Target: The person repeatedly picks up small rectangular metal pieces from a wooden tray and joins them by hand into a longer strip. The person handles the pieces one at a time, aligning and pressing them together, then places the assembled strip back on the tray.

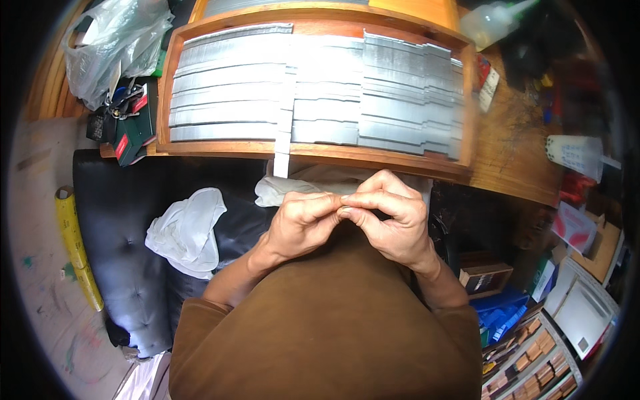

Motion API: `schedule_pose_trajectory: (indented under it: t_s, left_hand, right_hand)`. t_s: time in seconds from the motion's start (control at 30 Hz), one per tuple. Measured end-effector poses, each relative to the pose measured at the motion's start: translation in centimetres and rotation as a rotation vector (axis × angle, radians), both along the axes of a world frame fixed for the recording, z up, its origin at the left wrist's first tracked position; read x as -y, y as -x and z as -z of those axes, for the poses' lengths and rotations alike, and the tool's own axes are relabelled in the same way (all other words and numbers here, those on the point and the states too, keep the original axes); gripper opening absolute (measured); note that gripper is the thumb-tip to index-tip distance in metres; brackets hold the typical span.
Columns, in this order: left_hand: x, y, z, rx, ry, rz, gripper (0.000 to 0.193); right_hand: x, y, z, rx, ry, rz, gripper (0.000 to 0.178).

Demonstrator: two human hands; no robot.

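Left hand [300,223] and right hand [400,223] meet just short of tray [400,160]. Fingers [380,199] of both pinched close, tips touching; cannot tell if anything small sits between. Tray on surface [513,167], along near edge, packed with rows of silver plates [327,87]; white strip [283,140] overhangs tray's near edge. White cloth [190,233] on black seat [127,233], left of left hand. Bag [120,50] beside tray's left edge; bottle [490,25] by far right corner.
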State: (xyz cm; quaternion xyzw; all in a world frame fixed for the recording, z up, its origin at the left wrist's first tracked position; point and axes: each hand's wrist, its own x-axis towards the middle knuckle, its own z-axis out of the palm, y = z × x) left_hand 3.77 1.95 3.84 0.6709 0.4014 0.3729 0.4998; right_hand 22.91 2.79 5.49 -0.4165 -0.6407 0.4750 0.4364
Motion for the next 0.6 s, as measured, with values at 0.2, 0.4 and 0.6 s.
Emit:
schedule_pose_trajectory:
  t_s: [0.2,0.4,0.6]
  left_hand:
    - [1.5,0.5,1.1,-0.007,0.063,-0.081,0.013]
    - [2.1,0.1,1.6,0.005,0.120,-0.121,0.014]
    - [2.1,0.7,2.4,-0.047,0.055,-0.081,0.015]
  right_hand:
    - [0.1,0.7,0.8,-0.051,0.133,-0.040,0.016]
    - [0.0,0.8,1.5,-0.064,0.179,-0.063,0.014]
    - [0.1,0.9,1.8,-0.046,0.170,-0.067,0.013]
